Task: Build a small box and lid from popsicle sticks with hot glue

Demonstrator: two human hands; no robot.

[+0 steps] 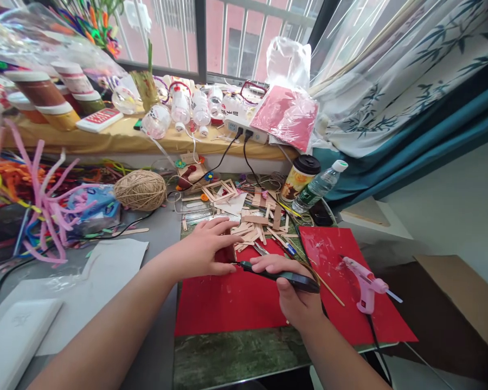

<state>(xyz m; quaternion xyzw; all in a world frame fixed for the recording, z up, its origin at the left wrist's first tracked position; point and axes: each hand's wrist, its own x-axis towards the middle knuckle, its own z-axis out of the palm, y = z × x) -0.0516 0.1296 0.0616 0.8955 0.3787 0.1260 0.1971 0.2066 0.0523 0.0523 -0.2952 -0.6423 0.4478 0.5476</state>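
Note:
My right hand point(290, 281) is wrapped round a slim black tool point(299, 280), its thin tip pointing left at my left fingertips. I cannot make out the tool's exact kind. Above the red sheet point(228, 306), my left hand point(205, 249) curves its thumb and fingers round a small brownish piece, mostly hidden by the fingers. The tool's tip is close to the left thumb; whether they touch is unclear. Just beyond both hands lies a pile of wooden craft sticks point(250, 232). A pink glue gun point(366, 284) rests on a second red sheet point(323, 246) at the right.
A water bottle point(319, 187) and a paper cup point(300, 179) stand behind the right sheet. Left of the sticks sit a twine ball point(141, 190) and pink pipe cleaners point(51, 200). White paper point(109, 271) lies near my left forearm. Cords cross from a power strip point(246, 130).

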